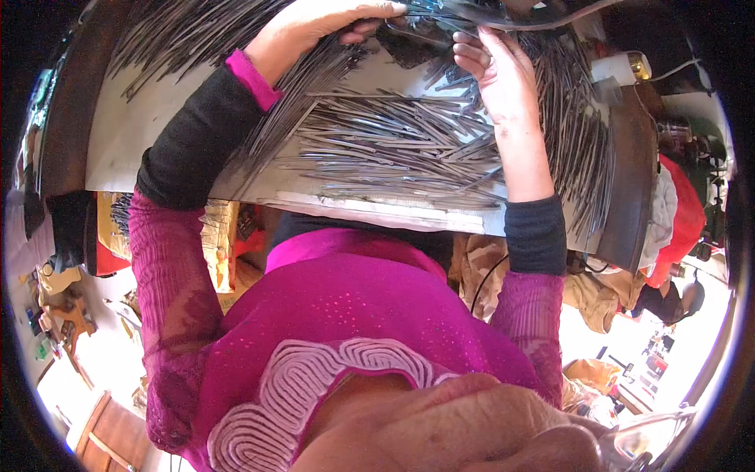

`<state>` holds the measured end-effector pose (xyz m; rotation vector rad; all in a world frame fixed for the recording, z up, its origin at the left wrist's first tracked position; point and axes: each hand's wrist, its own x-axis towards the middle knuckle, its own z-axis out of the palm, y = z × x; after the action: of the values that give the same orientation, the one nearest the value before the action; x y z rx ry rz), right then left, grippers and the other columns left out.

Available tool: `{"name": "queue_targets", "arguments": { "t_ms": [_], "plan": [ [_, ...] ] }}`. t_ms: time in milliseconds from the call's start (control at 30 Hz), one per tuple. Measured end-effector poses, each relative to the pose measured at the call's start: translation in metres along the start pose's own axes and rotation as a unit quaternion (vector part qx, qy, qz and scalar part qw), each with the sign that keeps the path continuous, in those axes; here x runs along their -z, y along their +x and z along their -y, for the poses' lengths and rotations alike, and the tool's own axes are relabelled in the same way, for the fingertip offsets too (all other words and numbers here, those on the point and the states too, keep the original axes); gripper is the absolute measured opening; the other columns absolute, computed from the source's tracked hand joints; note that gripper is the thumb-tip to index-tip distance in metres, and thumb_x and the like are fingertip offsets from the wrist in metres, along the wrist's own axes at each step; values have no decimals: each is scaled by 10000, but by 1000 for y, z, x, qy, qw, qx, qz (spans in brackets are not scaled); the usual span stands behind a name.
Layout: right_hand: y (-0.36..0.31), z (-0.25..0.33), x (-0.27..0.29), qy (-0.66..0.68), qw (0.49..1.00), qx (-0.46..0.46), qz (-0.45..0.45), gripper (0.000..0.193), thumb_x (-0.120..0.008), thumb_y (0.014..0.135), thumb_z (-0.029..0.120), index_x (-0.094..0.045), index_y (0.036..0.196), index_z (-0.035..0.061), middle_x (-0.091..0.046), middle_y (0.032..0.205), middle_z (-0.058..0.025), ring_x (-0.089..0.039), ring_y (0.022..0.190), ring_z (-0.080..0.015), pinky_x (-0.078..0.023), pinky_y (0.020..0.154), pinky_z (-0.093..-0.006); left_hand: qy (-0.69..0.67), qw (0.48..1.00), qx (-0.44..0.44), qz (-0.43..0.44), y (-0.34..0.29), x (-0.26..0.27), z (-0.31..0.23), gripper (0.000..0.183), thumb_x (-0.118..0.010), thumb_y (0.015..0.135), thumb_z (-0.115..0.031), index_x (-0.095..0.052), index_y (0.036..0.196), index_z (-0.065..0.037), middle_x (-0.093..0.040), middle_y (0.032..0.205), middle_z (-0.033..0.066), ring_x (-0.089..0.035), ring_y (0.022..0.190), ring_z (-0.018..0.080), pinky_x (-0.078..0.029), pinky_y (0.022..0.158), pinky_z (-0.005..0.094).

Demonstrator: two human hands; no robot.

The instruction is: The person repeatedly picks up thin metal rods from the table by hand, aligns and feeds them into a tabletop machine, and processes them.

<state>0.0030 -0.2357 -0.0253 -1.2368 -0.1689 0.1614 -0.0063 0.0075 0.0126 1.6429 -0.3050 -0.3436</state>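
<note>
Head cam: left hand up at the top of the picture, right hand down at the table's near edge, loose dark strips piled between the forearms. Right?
One miss: the right hand isn't at the near edge of the table. The head view shows it near the top too, across from the left hand. The rest stands.

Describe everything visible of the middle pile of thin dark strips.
The middle pile is many slender, mostly straight strips, dark grey to black, some with a pale sheen; material unclear. They lie loosely heaped on the pale tabletop, mostly running left to right, several skewed, ends uneven. Its left side meets a slanted bundle of similar strips. The right forearm overlaps its right end in view; contact can't be judged.
</note>
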Motion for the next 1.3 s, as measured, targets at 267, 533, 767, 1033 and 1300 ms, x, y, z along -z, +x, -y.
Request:
{"name": "queue_targets", "arguments": {
  "t_ms": [267,533,767,1033,1300],
  "plan": [
    [0,3,2,15,1000,18,10,226,-510,919,111,-538,1065,-59,-634,951,-228,-662,850,-292,-569,727,-342,-45,999,5,-4,-2,-4,-8,316,-577,903,-228,-486,629,-102,-401,559,-62,-336,474,29,-261,436,206],
    [3,-1,3,-2,1000,11,-3,224,-507,918,102,-542,1067,-62,-632,955,-233,-662,856,-296,-571,730,-347,-46,999,23,6,3,-2,-1,319,-580,900,-217,-484,621,-98,-393,552,-66,-327,471,23,-250,433,201],
    [9,-4,15,31,999,-22,19,228,-525,907,116,-553,1059,-52,-638,959,-241,-664,831,-294,-573,718,-347,-69,998,4,9,0,-3,-1,282,-580,895,-204,-492,653,-90,-396,564,-72,-327,479,17,-242,437,201],
    [-1,10,4,-13,998,60,-11,224,-586,872,71,-580,1071,-34,-644,1009,-141,-625,952,-225,-498,880,-366,88,993,39,71,7,10,2,267,-619,863,-238,-618,734,-4,-451,565,-44,-366,468,36,-278,423,218],
    [-27,16,-26,-535,813,164,159,216,-671,801,142,-661,985,30,-670,881,-108,-649,796,-172,-491,720,-267,79,982,41,166,1,-3,7,302,-621,854,-285,-664,823,12,-476,542,-17,-419,466,63,-343,426,247]
  ]
}}
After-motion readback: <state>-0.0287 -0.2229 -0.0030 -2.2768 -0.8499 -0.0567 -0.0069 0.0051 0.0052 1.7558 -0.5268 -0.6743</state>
